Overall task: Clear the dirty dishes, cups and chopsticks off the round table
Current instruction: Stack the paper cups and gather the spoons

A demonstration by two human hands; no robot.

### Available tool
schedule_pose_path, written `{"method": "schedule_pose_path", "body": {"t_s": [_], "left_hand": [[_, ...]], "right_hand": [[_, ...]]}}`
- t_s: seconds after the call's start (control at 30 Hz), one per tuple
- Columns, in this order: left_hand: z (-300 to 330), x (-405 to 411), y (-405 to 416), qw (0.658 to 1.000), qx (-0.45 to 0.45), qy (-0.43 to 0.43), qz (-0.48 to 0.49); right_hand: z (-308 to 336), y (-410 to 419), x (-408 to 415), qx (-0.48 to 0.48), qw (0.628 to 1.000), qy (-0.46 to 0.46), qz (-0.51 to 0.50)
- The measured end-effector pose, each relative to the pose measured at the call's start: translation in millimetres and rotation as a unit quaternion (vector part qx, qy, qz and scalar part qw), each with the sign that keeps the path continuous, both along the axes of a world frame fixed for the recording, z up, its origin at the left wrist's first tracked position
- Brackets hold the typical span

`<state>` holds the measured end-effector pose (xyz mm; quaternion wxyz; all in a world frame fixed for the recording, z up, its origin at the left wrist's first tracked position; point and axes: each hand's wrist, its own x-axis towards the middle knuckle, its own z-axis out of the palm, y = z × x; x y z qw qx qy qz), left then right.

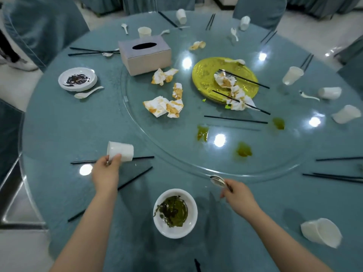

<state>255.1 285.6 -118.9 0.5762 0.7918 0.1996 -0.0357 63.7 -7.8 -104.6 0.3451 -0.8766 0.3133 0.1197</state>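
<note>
**Both hands busy at the near edge of the bench**

Nearest the person sits a white bowl (175,213) holding green leafy dregs, between the two forearms. A tipped cup (322,231) lies on its side to the near right. The right hand (238,195) pinches the handle of a spoon (217,180) — its bowl end sits at the rim of the glass turntable (137,122). The left hand (106,173) has fingers curled round the rim of a white cup (120,151), held tilted on its side just above a black chopstick (143,158); a second chopstick (135,177) lies slantwise beside the wrist.

On the turntable are green sauce smears (243,150), a loose chopstick, stained crumpled napkins (165,106) and a gold plate (208,75) carrying more napkins and two chopsticks. A tissue box (145,54) stands left of the plate.

At the left edge of the bench (64,124) a saucer (77,78) with dark residue sits just beside a white spoon. Along the right and far edges lie further tipped cups, small spoons and pairs of chopsticks — well apart from both hands.
</note>
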Motion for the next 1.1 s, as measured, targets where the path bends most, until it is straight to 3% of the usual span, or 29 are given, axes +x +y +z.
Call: {"method": "schedule_pose_path", "body": {"t_s": [0.23,0.57,1.1], "left_hand": [[48,-48,-42,0.990,-0.089,-0.020,-0.105],[60,-93,-86,0.962,-0.128,-0.008,-0.242],[88,-213,-231,0.924,-0.056,-0.032,-0.376]], "right_hand": [[22,-10,-36,0.025,0.996,-0.053,-0.067],[34,-22,-105,0.002,0.989,-0.074,-0.126],[42,-149,-244,-0.039,0.961,-0.143,-0.233]]}}
